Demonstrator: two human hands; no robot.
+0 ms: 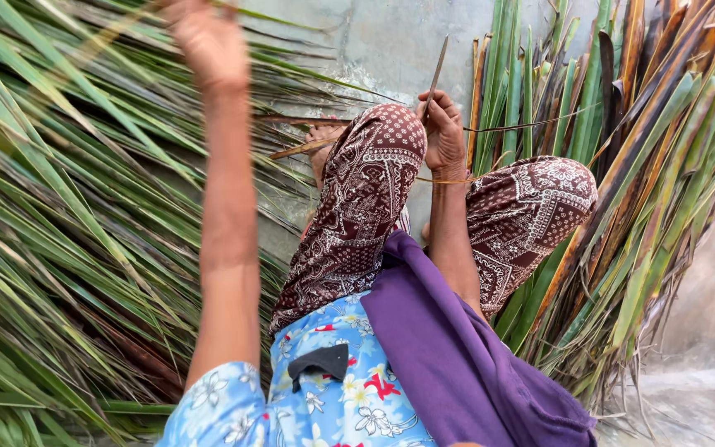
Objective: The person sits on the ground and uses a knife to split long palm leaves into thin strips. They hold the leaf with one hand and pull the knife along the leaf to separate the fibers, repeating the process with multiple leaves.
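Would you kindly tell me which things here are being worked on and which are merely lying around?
In hand:
- thin brown blade-like strip, gripped by the right hand
- long green palm leaves on the left, where the raised left hand reaches

Lying about:
- pile of green and brown leaf strips on the right
- grey concrete floor
- purple cloth over the lap

A: What lies on the left?

B: A heap of green fronds point(59, 215), fanned across the ground.

A: And on the right?

B: A bundle of leaves point(622, 165), green mixed with brown and yellow, slanting up along the grey concrete floor point(391, 41).

A: Anything nearer?

B: A purple cloth point(448, 348), draped beside patterned brown trousers point(357, 215) and a blue flowered shirt point(333, 406).
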